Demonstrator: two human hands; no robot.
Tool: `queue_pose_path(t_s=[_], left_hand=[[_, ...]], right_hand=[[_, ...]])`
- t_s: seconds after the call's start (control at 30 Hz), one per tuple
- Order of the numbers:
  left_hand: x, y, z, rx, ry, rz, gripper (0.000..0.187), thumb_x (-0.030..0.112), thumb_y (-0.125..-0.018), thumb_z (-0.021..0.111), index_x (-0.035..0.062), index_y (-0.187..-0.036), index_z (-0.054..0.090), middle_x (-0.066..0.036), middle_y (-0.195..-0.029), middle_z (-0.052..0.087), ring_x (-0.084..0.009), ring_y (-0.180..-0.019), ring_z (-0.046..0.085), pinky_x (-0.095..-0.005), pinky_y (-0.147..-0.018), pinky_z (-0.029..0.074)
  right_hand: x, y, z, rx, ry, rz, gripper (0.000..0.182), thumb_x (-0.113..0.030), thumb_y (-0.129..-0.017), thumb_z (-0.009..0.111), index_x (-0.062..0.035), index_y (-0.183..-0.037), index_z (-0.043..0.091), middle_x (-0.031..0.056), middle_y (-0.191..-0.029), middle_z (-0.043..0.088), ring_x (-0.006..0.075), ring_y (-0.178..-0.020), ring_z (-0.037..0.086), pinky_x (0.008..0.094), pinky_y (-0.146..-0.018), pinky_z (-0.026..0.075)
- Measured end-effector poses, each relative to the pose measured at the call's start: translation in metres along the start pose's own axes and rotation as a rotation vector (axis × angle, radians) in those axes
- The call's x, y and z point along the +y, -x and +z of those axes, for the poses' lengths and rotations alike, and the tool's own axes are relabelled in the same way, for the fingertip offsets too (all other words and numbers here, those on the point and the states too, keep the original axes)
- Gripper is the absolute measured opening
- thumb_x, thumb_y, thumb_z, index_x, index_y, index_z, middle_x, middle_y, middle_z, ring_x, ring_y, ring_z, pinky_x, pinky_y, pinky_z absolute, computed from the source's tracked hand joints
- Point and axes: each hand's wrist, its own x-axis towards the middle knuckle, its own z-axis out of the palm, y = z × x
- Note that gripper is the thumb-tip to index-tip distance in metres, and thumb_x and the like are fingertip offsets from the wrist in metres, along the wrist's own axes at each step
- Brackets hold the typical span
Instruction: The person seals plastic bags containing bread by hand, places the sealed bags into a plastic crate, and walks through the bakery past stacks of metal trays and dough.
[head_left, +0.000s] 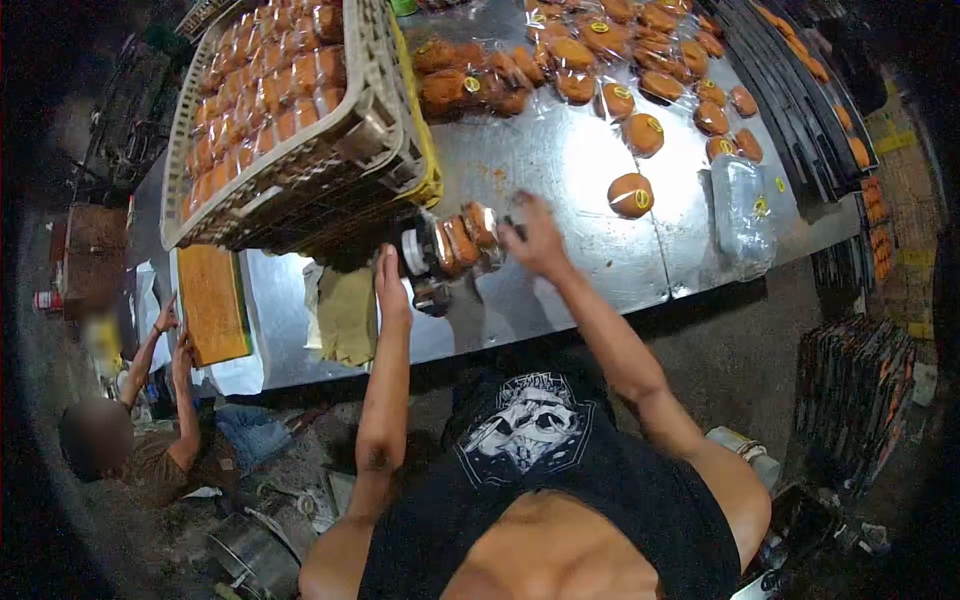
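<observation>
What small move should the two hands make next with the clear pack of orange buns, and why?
Probably lift the clear pack of orange buns toward the stacked crate: the left hand and right hand close on its ends, and the crate holds similar packs.

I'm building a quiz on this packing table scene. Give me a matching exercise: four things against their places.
Things:
1. crate of buns
2. row of wrapped buns
3. single stickered bun
4. empty clear bags

Places:
A. alone on bare metal, mid-table
B. between left hand and right hand
C. table's left end
D. near the table's right edge

Pairs: 1-C, 2-B, 3-A, 4-D
</observation>
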Motion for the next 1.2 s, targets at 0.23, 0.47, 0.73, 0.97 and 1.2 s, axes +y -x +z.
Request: queue_pose_path(t_s=[0.23,0.47,0.73,0.97,1.2], left_hand=[[0.056,0.071,0.115,-0.179,-0.488,0.416,0.046,0.018,-0.085,0.073,0.0026,-0.125,0.057,-0.011,-0.118,0.057,-0.0247,-0.104,0.058,-0.0363,-0.094,0.045],[0.032,0.070,0.235,-0.483,-0.109,0.039,0.054,0.022,-0.082,0.080,-0.0018,-0.124,0.056,-0.011,-0.123,0.060,-0.0179,-0.110,0.059,-0.0319,-0.096,0.048],[0.100,0.081,0.197,-0.468,-0.009,-0.060,0.040,0.018,-0.092,0.070,-0.0016,-0.125,0.057,-0.008,-0.113,0.064,-0.0148,-0.100,0.063,-0.0291,-0.090,0.052],[0.111,0.091,0.138,-0.267,0.271,0.018,0.035,0.026,-0.103,0.052,-0.0048,-0.113,0.065,-0.012,-0.110,0.070,-0.0155,-0.095,0.065,-0.0282,-0.089,0.052],[0.108,0.108,0.083,-0.274,0.059,0.281,0.033,0.024,-0.101,0.054,-0.0032,-0.114,0.066,-0.011,-0.112,0.068,-0.0161,-0.100,0.063,-0.0308,-0.090,0.050]], right_hand=[[0.129,-0.003,-0.152,-0.180,0.593,0.469,0.074,-0.035,-0.075,0.069,-0.0146,-0.142,0.046,0.0214,-0.132,0.051,0.0463,-0.116,0.050,0.0564,-0.098,0.041],[0.020,-0.010,-0.161,-0.287,-0.527,0.323,0.059,-0.027,-0.081,0.079,-0.0037,-0.129,0.055,0.0104,-0.117,0.060,0.0193,-0.101,0.061,0.0326,-0.083,0.051],[-0.047,-0.044,-0.160,0.009,-0.528,0.206,0.010,-0.007,-0.091,0.066,0.0018,-0.091,0.070,0.0064,-0.077,0.061,0.0136,-0.067,0.058,0.0265,-0.062,0.047],[-0.099,-0.036,-0.104,0.066,-0.474,0.338,0.010,-0.008,-0.089,0.067,0.0003,-0.093,0.063,0.0101,-0.080,0.059,0.0217,-0.070,0.060,0.0331,-0.069,0.050],[-0.162,-0.001,-0.076,-0.214,-0.717,0.370,0.032,-0.012,-0.096,0.061,0.0044,-0.123,0.060,0.0142,-0.108,0.068,0.0181,-0.088,0.067,0.0273,-0.076,0.052]])
